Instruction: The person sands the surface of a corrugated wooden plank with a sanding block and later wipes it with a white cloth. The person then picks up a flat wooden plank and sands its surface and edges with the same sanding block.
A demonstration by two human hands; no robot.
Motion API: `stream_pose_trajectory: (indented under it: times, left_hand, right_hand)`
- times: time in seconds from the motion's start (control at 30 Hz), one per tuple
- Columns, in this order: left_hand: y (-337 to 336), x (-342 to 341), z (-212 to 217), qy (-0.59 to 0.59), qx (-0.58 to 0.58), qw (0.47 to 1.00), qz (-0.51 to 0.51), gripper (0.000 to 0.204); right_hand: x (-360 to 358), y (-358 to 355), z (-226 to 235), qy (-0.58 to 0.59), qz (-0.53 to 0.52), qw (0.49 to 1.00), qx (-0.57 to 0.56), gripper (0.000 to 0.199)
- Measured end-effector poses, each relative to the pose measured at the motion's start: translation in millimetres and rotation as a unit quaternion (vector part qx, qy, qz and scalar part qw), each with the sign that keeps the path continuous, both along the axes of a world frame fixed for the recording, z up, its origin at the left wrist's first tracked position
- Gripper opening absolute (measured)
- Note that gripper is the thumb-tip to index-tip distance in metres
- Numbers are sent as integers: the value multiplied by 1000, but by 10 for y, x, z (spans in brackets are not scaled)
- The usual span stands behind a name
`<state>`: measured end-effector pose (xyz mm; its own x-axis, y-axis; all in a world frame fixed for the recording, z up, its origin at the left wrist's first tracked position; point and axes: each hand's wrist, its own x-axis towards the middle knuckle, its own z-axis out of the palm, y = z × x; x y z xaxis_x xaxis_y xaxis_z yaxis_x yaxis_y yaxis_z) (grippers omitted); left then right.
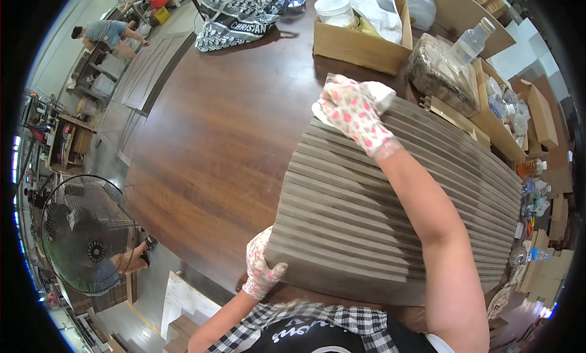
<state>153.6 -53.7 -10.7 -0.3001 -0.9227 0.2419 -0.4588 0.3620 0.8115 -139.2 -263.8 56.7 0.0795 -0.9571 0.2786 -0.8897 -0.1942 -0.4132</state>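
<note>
A large grey-brown ribbed panel (366, 212) lies on the brown wooden table, its grooves running from left to right. My right hand (353, 109), in a floral glove, is closed over a white cloth (381, 95) at the panel's far left corner. Part of the cloth sticks out beside the fingers. At the near left corner, my left hand (261, 267), gloved to match, grips the panel's edge. Its thumb rests against the panel while most of its fingers are partly hidden by the hand.
Bare brown tabletop (207, 145) stretches left of the panel. A patterned bag (235, 20) sits at the back. Behind the panel are a cardboard box (360, 54), a wrapped bundle (442, 72) and a plastic bottle (473, 40). A fan (88, 234) stands left; another person (110, 32) is far left.
</note>
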Motion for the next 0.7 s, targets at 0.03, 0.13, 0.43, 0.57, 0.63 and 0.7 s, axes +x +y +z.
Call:
stream_pose_trajectory:
  times: [0.03,0.13,0.43,0.57,0.63,0.7]
  left_hand:
    - [-21,-3,22,-3,-2,1000,3,73]
    - [-16,-119,68,1,1,1000,-3,72]
    - [-30,3,39,5,7,1000,-7,74]
    - [-30,-75,73,-5,-3,1000,-4,74]
    - [-32,-76,72,-5,3,1000,-1,74]
    - [-7,-33,24,-7,-9,1000,3,74]
  right_hand:
    - [-38,46,6,38,11,999,-4,11]
    - [-200,96,14,7,-7,1000,10,14]
    - [-211,-76,-66,-86,-51,989,-112,12]
    - [-494,32,-27,8,-43,998,-36,11]
    - [-367,-69,-12,66,-48,996,-33,12]
    - [-157,-169,36,70,-30,996,-41,13]
